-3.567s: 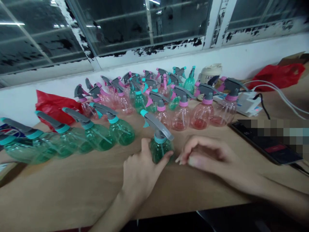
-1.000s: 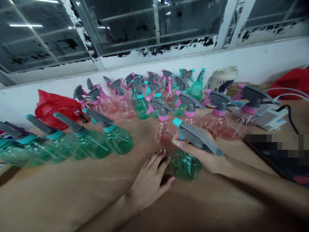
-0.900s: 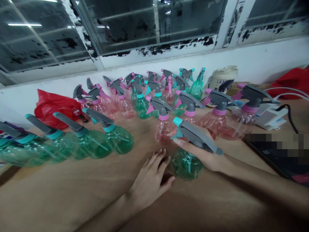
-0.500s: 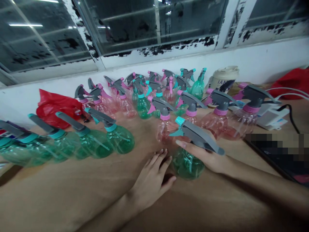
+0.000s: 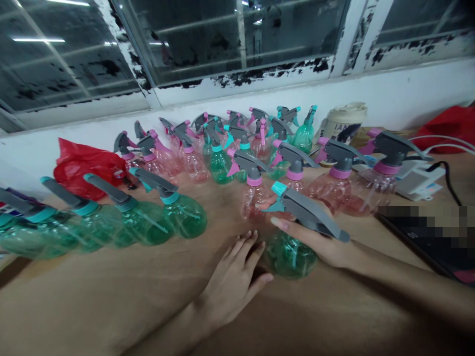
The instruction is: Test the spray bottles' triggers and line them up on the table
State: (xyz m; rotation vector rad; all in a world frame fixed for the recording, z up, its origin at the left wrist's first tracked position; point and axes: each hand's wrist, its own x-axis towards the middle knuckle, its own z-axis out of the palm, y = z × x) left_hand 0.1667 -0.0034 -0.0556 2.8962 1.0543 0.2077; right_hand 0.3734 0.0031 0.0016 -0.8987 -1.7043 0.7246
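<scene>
My right hand (image 5: 322, 241) is wrapped round the neck of a green spray bottle (image 5: 291, 254), below its grey and teal trigger head. The bottle stands upright on the wooden table (image 5: 156, 296), its nozzle pointing left. Just left of it, my left hand (image 5: 239, 274) lies flat on the wood, fingers stretched forward, holding nothing. Behind my right hand is a row of pink spray bottles, the nearest pink bottle (image 5: 254, 198) standing close beyond the green one. To the left stands a row of green bottles, with one green bottle (image 5: 185, 215) at its right end.
More pink and green bottles crowd along the wall, among them a pink bottle (image 5: 196, 165). Red plastic bags (image 5: 87, 168) lie at left and far right. A white tub (image 5: 345, 118), a power strip (image 5: 421, 175) with cables and a dark flat device (image 5: 419, 242) occupy the right side.
Hardly anything differs. The held green bottle and my right hand have shifted very slightly down and right in the view; my left hand stays flat on the table.
</scene>
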